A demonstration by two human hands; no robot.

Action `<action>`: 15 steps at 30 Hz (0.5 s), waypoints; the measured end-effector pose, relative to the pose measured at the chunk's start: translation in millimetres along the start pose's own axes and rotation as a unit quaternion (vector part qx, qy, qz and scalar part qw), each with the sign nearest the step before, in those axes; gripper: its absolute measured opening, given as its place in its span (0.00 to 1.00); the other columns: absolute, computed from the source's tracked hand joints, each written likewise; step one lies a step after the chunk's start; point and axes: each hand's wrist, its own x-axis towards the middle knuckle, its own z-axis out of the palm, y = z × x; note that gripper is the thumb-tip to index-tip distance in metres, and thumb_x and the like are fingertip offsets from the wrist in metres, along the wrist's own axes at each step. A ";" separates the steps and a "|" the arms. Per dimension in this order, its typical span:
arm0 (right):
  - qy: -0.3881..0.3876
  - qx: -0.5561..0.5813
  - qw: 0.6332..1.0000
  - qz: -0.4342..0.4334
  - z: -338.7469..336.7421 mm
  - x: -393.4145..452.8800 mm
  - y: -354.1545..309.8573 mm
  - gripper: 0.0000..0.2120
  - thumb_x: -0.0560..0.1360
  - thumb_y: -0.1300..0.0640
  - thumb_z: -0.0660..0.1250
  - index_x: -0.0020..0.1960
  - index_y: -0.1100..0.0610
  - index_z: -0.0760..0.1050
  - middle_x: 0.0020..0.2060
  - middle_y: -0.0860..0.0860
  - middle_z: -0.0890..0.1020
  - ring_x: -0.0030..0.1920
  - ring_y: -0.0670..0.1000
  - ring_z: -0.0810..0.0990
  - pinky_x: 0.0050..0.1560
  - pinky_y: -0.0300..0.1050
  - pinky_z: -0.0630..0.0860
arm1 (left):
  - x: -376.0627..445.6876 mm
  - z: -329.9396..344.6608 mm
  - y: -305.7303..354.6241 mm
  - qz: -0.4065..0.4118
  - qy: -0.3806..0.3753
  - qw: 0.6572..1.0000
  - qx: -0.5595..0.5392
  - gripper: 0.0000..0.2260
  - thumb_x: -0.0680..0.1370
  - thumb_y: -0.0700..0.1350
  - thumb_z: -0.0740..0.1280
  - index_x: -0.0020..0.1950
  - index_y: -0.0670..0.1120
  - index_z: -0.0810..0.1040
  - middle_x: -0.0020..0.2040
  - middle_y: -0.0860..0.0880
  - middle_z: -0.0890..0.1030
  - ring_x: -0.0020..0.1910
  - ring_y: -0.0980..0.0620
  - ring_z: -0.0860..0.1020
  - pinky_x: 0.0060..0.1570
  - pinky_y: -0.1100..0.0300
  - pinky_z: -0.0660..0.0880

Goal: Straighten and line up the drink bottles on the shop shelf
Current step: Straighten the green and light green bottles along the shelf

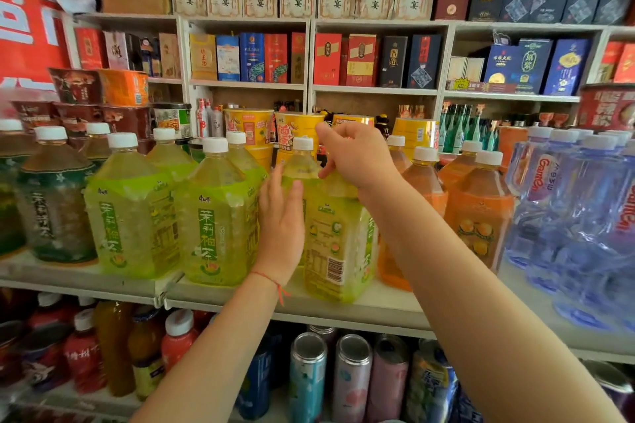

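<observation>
Gripping the shoulder of the yellow-green bottle (335, 233) near its white cap (303, 143), the right hand (350, 156) seems to turn it, while the left hand (281, 216), fingers straight, presses its side to steady it on the shelf (360, 311).

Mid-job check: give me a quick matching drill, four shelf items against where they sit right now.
Things:
1. yellow-green bottle
2. orange bottle
3. dark green bottle
4. cans

Places:
A. lower shelf
B. far left of the row
C. between both hands
D. right of the right hand

Pairs: 1-C, 2-D, 3-B, 4-A. The left hand lies flat on bottle 1.
</observation>
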 end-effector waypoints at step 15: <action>0.198 -0.182 0.961 -0.061 38.0 -57.3 24.1 0.18 0.81 0.40 0.58 0.61 0.53 0.69 0.48 0.49 0.80 0.49 0.54 0.79 0.49 0.54 0.77 | -11.6 -9.3 4.5 -0.046 -0.044 0.994 -0.086 0.31 0.77 0.65 0.55 0.80 0.60 0.59 0.80 0.59 0.58 0.79 0.59 0.55 0.79 0.46 0.54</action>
